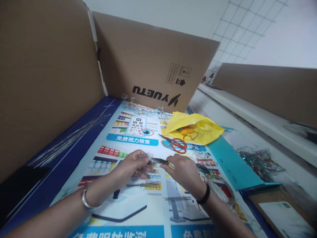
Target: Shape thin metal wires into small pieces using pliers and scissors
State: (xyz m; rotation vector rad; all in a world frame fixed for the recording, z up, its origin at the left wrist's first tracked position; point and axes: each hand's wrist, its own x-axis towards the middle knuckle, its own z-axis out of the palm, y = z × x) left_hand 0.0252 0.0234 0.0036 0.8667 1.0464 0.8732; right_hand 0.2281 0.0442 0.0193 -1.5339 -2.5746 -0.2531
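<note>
Over the printed poster mat [153, 215], both hands are close together near the middle. My right hand [180, 167], with a black band at its wrist, is closed round the yellow handles of thin-nosed pliers [159, 160]. The pliers' tips point left and meet a thin wire piece [150, 157] at the fingertips of my left hand [137, 165]. That hand pinches the wire between thumb and finger, with a silver bangle at its wrist. Just beyond the pliers lie scissors with red-orange handles [179, 145].
A yellow bag [210, 129] lies behind the scissors. Straight wires [71, 135] rest at the left, and tangled wire bits [262, 162] at the right. A wire coil [223, 188] is beside my right wrist. Cardboard panels [148, 59] stand behind and left.
</note>
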